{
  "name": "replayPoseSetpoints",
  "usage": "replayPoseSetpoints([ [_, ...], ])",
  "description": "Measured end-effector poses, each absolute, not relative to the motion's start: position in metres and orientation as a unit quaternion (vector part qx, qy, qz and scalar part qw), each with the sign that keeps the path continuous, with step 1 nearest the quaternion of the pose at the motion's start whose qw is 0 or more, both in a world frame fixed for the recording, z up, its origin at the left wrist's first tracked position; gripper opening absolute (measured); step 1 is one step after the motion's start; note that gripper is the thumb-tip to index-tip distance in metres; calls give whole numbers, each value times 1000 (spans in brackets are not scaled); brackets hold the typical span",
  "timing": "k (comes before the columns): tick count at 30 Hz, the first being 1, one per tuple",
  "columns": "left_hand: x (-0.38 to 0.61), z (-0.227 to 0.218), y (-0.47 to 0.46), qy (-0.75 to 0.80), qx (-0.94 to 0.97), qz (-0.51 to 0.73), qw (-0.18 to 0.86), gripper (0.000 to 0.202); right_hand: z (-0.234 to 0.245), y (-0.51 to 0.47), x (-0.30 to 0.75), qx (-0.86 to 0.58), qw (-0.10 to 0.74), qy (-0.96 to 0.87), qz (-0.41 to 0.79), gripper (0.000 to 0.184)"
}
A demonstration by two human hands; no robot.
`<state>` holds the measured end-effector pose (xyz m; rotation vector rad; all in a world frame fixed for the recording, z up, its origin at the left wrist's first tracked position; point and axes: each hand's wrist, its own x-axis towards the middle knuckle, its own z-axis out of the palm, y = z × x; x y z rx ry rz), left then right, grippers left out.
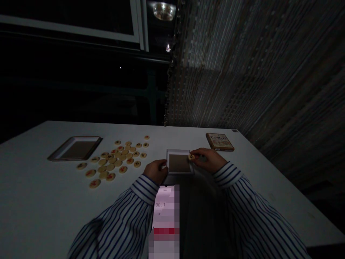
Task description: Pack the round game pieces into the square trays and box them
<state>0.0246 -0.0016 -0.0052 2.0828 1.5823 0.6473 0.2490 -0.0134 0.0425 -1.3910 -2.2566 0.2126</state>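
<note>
A small box tray with white walls and a brown bottom lies in front of me. My left hand is closed on its left wall, thumb and fingers pinching the edge. Over the tray's right wall, my right hand pinches a round Chinese chess piece with a dark character on its face. To the left, many more round wooden chess pieces are spread on the white table, some marked in red, some in black, some showing blank faces.
A larger shallow box part lies at the table's left. At the right back sits a closed box with printed characters. A lit phone is close to me, below the tray. Beyond the white table hangs a string curtain.
</note>
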Motion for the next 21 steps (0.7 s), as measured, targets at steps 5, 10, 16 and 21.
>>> replayPoseSetpoints([
  [5,24,-10,0,570,748,244,237,34,49,-8,251,-513,197,-831,87,26],
  [10,24,-12,1,575,738,258,242,33,57,-1,249,-505,139,-847,89,24],
  [16,24,-9,0,574,743,244,244,33,59,6,244,-519,71,-850,54,23],
  [21,23,-11,1,568,741,246,258,34,56,9,240,-516,19,-855,46,21],
])
